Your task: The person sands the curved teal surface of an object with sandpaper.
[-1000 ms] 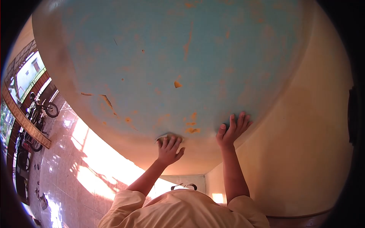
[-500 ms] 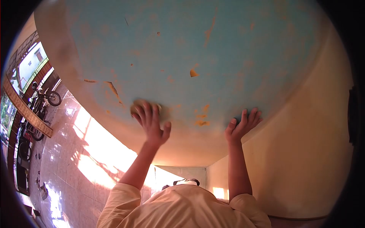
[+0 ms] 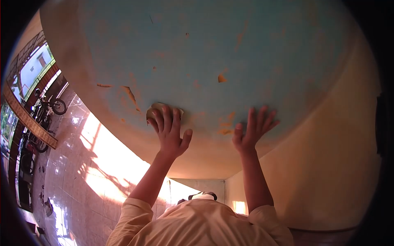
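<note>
A blue-painted wall, worn through to orange patches and chipped in several spots, fills the upper view. My left hand presses a tan piece of sandpaper against its lower part; the fingers lie over the sheet and the thumb sticks out to the side. Most of the sandpaper is hidden under those fingers. Farther right, my right hand rests on the paint with fingers spread and holds nothing. Between the hands is a cluster of ochre bare spots. A curved chip lies up and left of the sandpaper.
A cream wall meets the blue one on the right. At left, sunlit floor tiles stretch to a parked motorcycle and a railing by the opening. A door stands behind me at the bottom.
The view has shifted so that the wall marks sit farther right. My right hand has moved left, closer to the ochre spots. The left hand and sandpaper have shifted slightly across the wall.
</note>
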